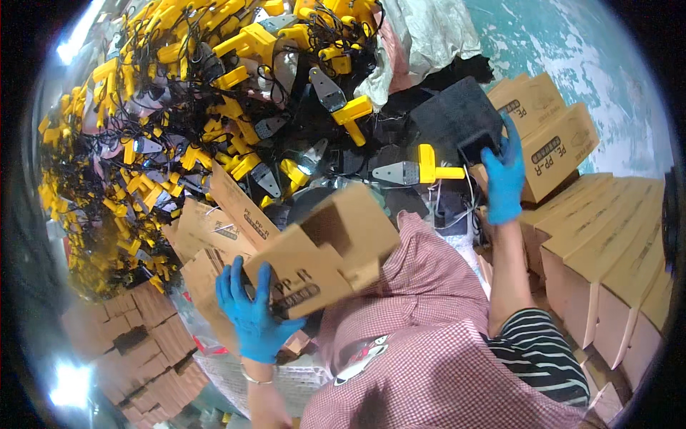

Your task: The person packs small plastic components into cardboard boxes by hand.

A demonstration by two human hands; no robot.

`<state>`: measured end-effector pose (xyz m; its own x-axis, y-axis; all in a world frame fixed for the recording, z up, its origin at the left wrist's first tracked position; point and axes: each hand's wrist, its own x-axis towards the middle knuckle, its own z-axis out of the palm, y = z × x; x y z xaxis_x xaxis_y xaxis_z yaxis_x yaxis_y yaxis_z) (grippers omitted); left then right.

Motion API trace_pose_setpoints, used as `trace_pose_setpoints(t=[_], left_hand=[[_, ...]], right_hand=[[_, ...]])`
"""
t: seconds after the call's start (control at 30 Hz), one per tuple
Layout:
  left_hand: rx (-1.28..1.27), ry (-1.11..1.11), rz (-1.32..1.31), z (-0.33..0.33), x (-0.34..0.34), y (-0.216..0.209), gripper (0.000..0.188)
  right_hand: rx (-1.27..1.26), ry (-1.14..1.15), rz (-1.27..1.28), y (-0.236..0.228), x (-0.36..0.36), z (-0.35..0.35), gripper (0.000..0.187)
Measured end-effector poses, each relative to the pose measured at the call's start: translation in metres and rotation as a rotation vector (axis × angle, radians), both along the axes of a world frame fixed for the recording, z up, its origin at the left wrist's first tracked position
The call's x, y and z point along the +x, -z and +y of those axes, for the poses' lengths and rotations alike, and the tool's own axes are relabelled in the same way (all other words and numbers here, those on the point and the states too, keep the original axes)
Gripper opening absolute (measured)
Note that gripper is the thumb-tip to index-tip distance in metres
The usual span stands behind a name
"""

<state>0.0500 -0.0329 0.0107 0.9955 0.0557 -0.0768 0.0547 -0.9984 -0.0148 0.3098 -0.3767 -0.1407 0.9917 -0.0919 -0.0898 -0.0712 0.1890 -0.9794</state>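
- Before the person's checked apron [421,350], an open brown carton [304,268] slants over the lap, and a flat-faced black case [449,114] lies beyond and to the right.
- The step in hand looks like two-sided handling: carton at the left, black case at the right.
- Next, I judge, the move calls for a steady carton with its mouth kept clear, and a sure hold on the case's edge before any lift.
- The gloved left hand [254,325] has its back to the view, fingers pointing away and spread, thumb out to the right; its grip seems closed on the carton's left end.
- The gloved right hand [506,182] reaches farther forward, forearm nearly straight, fingers and thumb at the case's right edge; whether that grip pinches or merely touches, I cannot tell.
- Between them, near the right hand, lies a yellow tool [429,171] with a grey plate.
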Motion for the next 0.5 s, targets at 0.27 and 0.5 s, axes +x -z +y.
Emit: trace_pose_setpoints(t=[0.27,0.5], left_hand=[[-0.201,-0.193,-0.220,-0.035,0.007,0.042,0.111],[-0.112,-0.209,-0.194,-0.030,-0.014,0.044,0.112]], right_hand=[[-0.427,-0.593,-0.181,-0.067,-0.078,0.054,0.076],[-0.226,-0.445,0.249,-0.037,-0.028,0.043,0.023]])
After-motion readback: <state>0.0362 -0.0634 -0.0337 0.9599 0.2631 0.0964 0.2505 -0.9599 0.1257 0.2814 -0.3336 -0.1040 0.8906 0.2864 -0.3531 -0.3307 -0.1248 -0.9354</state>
